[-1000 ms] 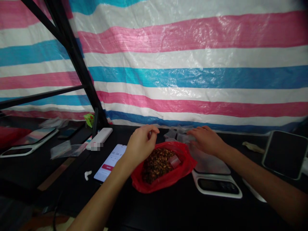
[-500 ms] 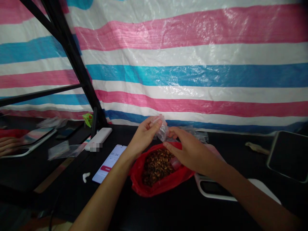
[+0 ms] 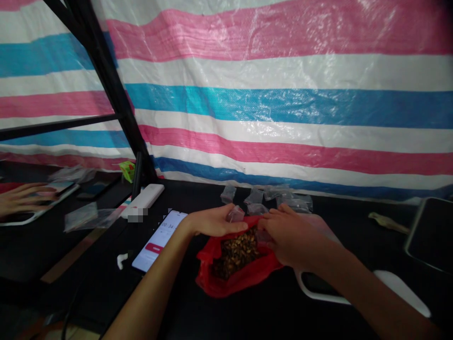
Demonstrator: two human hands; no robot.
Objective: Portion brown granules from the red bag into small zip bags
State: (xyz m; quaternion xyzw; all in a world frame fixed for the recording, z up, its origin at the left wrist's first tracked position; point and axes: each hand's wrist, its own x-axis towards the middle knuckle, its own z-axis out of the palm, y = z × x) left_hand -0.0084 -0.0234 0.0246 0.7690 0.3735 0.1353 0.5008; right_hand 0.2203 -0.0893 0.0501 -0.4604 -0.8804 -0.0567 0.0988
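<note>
A red plastic bag point(image 3: 226, 286) lies open in front of me, holding many small brown and golden pieces point(image 3: 239, 250) whose kind I cannot tell. My left hand point(image 3: 214, 221) is closed on a small clear plastic bag point(image 3: 235, 214), its thumb lying along the red bag's rim. At the far right of that rim, my right hand point(image 3: 292, 236) has its fingers curled and appears to grip the red plastic. A pinkish see-through item point(image 3: 264, 237) shows just below those fingers, partly hidden.
Several small clear packets point(image 3: 255, 196) lie behind the bag. A white-edged scale point(image 3: 322, 296) sits under my right forearm, and a phone point(image 3: 155, 245) and white earbud point(image 3: 121, 260) lie left. Another person's hand point(image 3: 26, 200) is at far left. A striped sheet point(image 3: 269, 108) hangs behind.
Both hands have come down from above the red bag to its rim, the left bringing the small clear bag along. The red bag's opening looks narrower. The view has shifted slightly.
</note>
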